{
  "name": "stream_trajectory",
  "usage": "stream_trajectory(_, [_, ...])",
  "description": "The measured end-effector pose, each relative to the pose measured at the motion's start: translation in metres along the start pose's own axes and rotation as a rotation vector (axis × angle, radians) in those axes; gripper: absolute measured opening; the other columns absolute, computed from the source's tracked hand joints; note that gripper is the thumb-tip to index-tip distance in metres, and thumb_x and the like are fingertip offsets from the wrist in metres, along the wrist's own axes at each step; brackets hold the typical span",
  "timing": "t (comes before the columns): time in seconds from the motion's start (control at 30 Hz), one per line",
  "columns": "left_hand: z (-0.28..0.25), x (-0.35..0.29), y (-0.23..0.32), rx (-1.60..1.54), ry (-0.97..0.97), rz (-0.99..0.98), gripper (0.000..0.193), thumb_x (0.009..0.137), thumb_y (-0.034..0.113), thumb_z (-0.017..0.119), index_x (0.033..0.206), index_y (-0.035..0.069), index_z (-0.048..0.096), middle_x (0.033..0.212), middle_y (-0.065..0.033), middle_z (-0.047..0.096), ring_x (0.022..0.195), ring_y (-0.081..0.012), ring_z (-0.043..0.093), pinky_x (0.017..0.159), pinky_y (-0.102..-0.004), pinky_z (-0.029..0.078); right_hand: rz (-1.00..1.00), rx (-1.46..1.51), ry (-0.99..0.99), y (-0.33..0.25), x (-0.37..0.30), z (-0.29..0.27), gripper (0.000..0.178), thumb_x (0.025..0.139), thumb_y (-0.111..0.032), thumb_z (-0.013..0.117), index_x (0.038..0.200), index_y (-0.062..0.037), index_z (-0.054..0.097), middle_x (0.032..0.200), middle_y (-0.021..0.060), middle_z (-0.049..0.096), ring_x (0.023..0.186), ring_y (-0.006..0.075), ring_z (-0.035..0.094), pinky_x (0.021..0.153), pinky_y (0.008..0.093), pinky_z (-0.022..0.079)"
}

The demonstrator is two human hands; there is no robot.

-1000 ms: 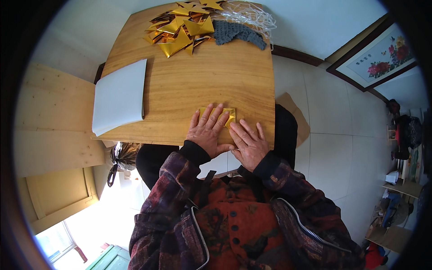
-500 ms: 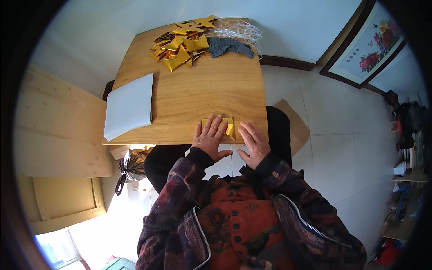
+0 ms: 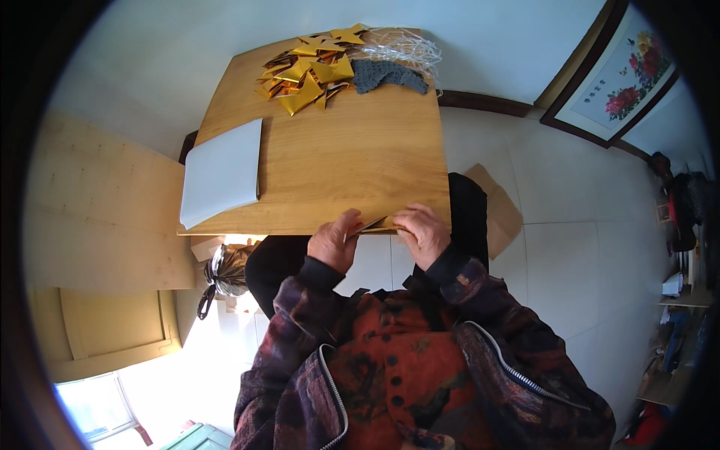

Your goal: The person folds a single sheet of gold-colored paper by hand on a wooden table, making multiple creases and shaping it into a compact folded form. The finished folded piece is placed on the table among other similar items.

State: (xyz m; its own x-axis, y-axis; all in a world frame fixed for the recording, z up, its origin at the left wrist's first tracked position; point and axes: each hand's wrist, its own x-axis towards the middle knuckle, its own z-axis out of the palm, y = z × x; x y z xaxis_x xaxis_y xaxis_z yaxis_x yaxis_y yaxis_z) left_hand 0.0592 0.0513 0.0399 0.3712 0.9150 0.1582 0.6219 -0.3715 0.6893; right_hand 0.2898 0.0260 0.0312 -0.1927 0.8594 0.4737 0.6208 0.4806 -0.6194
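Observation:
At the table's near edge, a small piece of folded gold paper (image 3: 385,223) is held between my two hands, partly hidden by the fingers. My left hand (image 3: 334,241) pinches its left end between thumb and fingers. Curled over its right end is my right hand (image 3: 422,232). The paper's left part is tipped up and shows a darker edge. Both hands rest by the front edge of the wooden table (image 3: 322,165).
A pile of folded gold paper shapes (image 3: 307,71) lies at the table's far side, beside a grey knitted cloth (image 3: 388,76) and a tangle of clear strips (image 3: 405,46). A white paper stack (image 3: 223,172) sits at the left. Brown cardboard (image 3: 495,206) lies on the floor.
My left hand, flat on the gold paper before, has closed on its left end and lifted it. My right hand has moved onto the other end. The view has shifted slightly.

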Motion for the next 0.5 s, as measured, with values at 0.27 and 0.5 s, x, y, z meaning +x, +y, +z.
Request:
stream_trajectory(0.27, [0.0, 0.064, -0.014, -0.461, -0.043, -0.285, 0.046, 0.083, 0.003, 0.065, 0.126, 0.005, 0.05, 0.074, -0.0057, 0.063, 0.069, -0.0179, 0.062, 0.068, -0.0296, 0.051, 0.575, 0.285, -0.143, 0.023, 0.049, -0.01, 0.038, 0.085, -0.012, 0.067, 0.12, -0.0035, 0.054, 0.072, 0.0109, 0.065, 0.066, 0.0244, 0.064, 0.063, 0.0363, 0.05])
stream_trajectory(0.5, [0.019, 0.052, -0.001, 0.103, 0.194, -0.156, 0.065, 0.08, 0.016, 0.069, 0.139, 0.006, 0.044, 0.141, -0.0166, 0.042, 0.13, -0.0345, 0.041, 0.102, -0.0445, 0.039, 0.244, -0.3, 0.018, 0.019, 0.039, -0.009, 0.055, 0.082, -0.018, 0.07, 0.13, -0.0032, 0.047, 0.118, 0.0159, 0.057, 0.105, 0.0344, 0.056, 0.089, 0.0429, 0.047])
